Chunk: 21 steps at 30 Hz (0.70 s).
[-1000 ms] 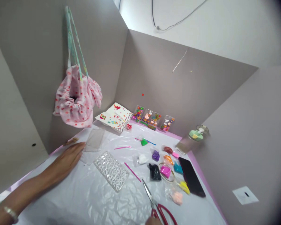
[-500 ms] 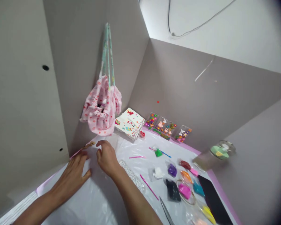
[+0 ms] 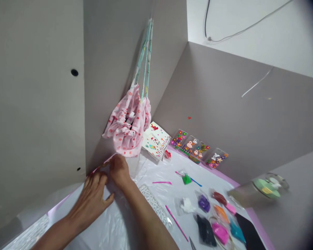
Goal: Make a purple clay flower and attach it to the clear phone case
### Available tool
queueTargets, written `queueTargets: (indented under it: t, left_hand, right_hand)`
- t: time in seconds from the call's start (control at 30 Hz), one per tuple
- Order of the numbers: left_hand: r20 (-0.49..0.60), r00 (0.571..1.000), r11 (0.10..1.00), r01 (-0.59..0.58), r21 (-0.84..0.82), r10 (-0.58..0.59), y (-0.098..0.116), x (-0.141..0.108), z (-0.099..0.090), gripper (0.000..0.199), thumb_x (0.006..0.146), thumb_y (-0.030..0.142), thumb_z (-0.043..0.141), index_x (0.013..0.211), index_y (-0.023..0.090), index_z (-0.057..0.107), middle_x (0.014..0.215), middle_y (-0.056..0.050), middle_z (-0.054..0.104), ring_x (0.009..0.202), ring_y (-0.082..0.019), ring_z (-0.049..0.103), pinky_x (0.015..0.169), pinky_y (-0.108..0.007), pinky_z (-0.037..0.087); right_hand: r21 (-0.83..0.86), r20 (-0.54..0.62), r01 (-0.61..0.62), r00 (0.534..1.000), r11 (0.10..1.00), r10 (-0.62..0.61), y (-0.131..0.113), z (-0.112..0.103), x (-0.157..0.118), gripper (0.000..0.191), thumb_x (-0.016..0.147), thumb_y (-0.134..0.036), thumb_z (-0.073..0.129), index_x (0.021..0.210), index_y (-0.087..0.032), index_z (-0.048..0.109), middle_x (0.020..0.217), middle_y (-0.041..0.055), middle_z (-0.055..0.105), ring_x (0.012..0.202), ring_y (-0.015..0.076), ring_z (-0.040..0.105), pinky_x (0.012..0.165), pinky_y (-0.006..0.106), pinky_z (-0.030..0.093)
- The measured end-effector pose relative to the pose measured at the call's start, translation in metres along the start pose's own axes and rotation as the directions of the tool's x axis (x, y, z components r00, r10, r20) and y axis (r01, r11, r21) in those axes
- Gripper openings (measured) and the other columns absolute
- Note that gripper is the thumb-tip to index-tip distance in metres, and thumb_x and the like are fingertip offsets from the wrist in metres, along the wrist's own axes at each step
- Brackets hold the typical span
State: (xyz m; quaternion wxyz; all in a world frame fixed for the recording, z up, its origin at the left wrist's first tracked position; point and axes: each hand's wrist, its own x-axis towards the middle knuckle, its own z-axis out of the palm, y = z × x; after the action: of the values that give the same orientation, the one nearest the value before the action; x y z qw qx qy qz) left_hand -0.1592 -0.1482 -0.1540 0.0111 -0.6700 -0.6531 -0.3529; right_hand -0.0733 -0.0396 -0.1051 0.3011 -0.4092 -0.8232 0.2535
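Note:
My left hand [image 3: 94, 196] rests on the plastic-covered tabletop along the left wall, thumb apart and fingers stretched toward the table edge. Just right of it, my right hand [image 3: 119, 171] is closed, with its fingertips curled down and hidden. A small brown piece [image 3: 104, 164] lies against the wall between the fingertips of both hands; its kind is unclear. Beneath my right forearm sits a clear case with a white lacy pattern [image 3: 152, 203]. Whatever my right fingers pinch is out of sight.
A pink dotted cloth bag [image 3: 127, 125] hangs on the left wall above my hands. Behind stand a white decorated notebook [image 3: 156, 140] and several decorated clear cases [image 3: 190, 144]. To the right lie bagged coloured clay packs [image 3: 203, 203], a pink stick tool [image 3: 176, 222], scissors [image 3: 192, 243] and a jar [image 3: 255, 189].
The view has turned left, so the scene sits farther right. My right hand has curled its fingers closed near the brown piece. My left hand stays flat by the wall.

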Motion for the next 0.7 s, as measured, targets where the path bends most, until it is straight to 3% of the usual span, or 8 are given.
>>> queueTargets:
  t: [0.13,0.3,0.37,0.47,0.53,0.6,0.7]
  left_hand:
    - [0.014,1.0,1.0,0.0,-0.004,0.0,-0.004,-0.004,0.004,0.038,0.078,0.033,0.062,0.112,0.019,0.053,0.112,-0.015,0.061,0.111,-0.04,0.06,0.102,-0.06,0.045]
    - [0.038,0.999,0.999,-0.004,-0.042,0.005,-0.004,-0.002,0.012,0.053,0.08,0.035,0.062,0.128,0.017,0.047,0.129,-0.018,0.058,0.125,-0.04,0.054,0.104,-0.056,0.046]
    - [0.042,0.999,0.998,0.001,-0.064,0.002,0.001,0.0,0.007,0.042,0.081,0.034,0.061,0.118,0.019,0.05,0.121,-0.015,0.06,0.118,-0.038,0.058,0.098,-0.053,0.05]
    - [0.05,0.999,0.995,0.014,-0.097,-0.009,0.009,0.0,-0.01,0.008,0.088,0.03,0.054,0.089,0.024,0.048,0.092,-0.006,0.059,0.089,-0.029,0.062,0.077,-0.044,0.053]
    - [0.02,0.999,0.992,0.028,-0.124,-0.026,0.013,-0.003,-0.024,0.016,0.093,0.029,0.048,0.079,0.026,0.042,0.08,-0.002,0.054,0.079,-0.026,0.057,0.071,-0.04,0.05]
    - [-0.03,0.999,0.985,0.038,-0.17,-0.043,0.013,-0.007,-0.034,0.021,0.096,0.03,0.046,0.075,0.026,0.04,0.077,-0.001,0.053,0.076,-0.025,0.055,0.07,-0.039,0.047]
    - [-0.071,0.996,0.972,0.043,-0.232,-0.061,0.01,-0.013,-0.038,0.023,0.096,0.028,0.047,0.074,0.026,0.04,0.077,-0.001,0.054,0.077,-0.024,0.055,0.072,-0.037,0.046]
  right_hand:
    - [-0.025,-0.006,-0.031,1.0,0.999,0.031,-0.001,0.004,-0.005,0.016,0.085,-0.006,0.054,0.084,-0.018,0.065,0.089,0.0053,0.071,0.088,0.0192,0.064,0.08,0.029,0.049]
    - [-0.056,0.015,-0.062,0.998,0.996,0.063,0.001,0.005,-0.007,0.019,0.084,-0.004,0.053,0.093,-0.016,0.065,0.094,0.0066,0.07,0.088,0.0181,0.063,0.077,0.027,0.047]
    - [-0.075,0.017,-0.073,0.997,0.995,0.074,0.003,0.004,-0.006,0.021,0.085,-0.004,0.052,0.098,-0.015,0.065,0.097,0.0075,0.07,0.088,0.0175,0.063,0.076,0.026,0.047]
    - [-0.109,0.031,-0.06,0.997,0.992,0.064,0.005,0.003,-0.005,0.014,0.089,-0.011,0.058,0.098,-0.016,0.067,0.099,0.0069,0.069,0.094,0.0181,0.063,0.082,0.027,0.047]
    - [-0.138,0.047,-0.05,0.997,0.989,0.057,0.004,0.005,-0.004,0.007,0.088,-0.022,0.067,0.092,-0.018,0.068,0.099,0.007,0.069,0.096,0.0198,0.061,0.084,0.029,0.047]
    - [-0.173,0.063,-0.05,0.996,0.984,0.062,0.001,0.008,-0.002,0.014,0.084,-0.031,0.074,0.087,-0.018,0.07,0.099,0.0078,0.069,0.096,0.0217,0.06,0.084,0.032,0.047]
    - [-0.229,0.077,-0.066,0.993,0.971,0.085,-0.007,0.015,-0.001,0.015,0.084,-0.034,0.074,0.087,-0.019,0.071,0.102,0.0091,0.068,0.102,0.0251,0.059,0.086,0.036,0.046]
